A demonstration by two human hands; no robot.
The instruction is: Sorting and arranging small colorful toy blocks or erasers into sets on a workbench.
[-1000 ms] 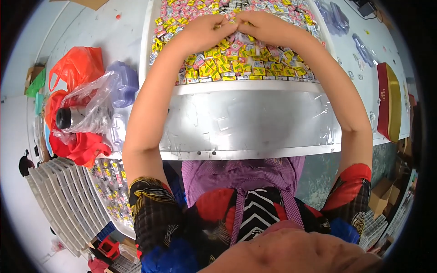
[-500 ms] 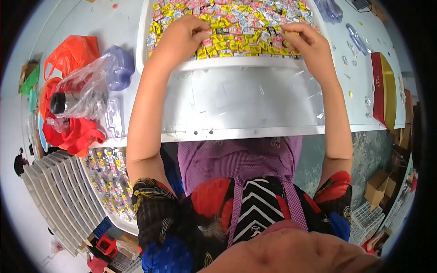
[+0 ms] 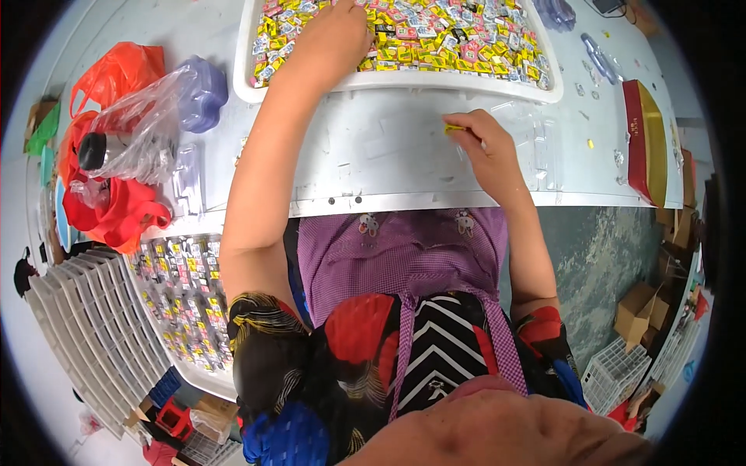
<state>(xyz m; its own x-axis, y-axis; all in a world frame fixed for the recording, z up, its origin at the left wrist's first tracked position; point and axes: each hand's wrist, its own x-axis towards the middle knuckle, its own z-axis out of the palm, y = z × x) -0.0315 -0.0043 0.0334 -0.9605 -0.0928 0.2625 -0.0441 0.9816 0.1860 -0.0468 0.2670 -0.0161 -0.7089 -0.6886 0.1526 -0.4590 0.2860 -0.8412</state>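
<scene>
We count two bare hands, well apart from each other. Our left hand (image 3: 338, 43) reaches over one large white tray (image 3: 528, 92), its fingers bent down among the small printed pieces (image 3: 435, 58); the fingertips are turned from view, so we cannot tell whether they are closed on any. Our right hand (image 3: 491, 151) is nearer to us, in front of the tray and over the one table (image 3: 194, 23), with thumb and forefinger pinched on one yellow piece (image 3: 454, 128). The pieces in the tray, yellow, pink, white and a few black, lie too jumbled for us to count.

Beside the right hand lies some clear plastic (image 3: 546, 151), too faint for us to number. Farther right we see one loose yellow bit (image 3: 590, 144) and one long red-and-gold case (image 3: 641, 144). On the left are one orange bag (image 3: 120, 74), one black-capped flask (image 3: 92, 151) partly wrapped in one clear bag (image 3: 151, 159), and one red cloth bag (image 3: 128, 217). Lower left we find one more filled tray (image 3: 210, 382) next to several stacked white racks (image 3: 105, 330), and one red stool (image 3: 175, 419); lower right, one white crate (image 3: 618, 373). Our one purple apron (image 3: 396, 248) bears two rabbit figures (image 3: 465, 223)
</scene>
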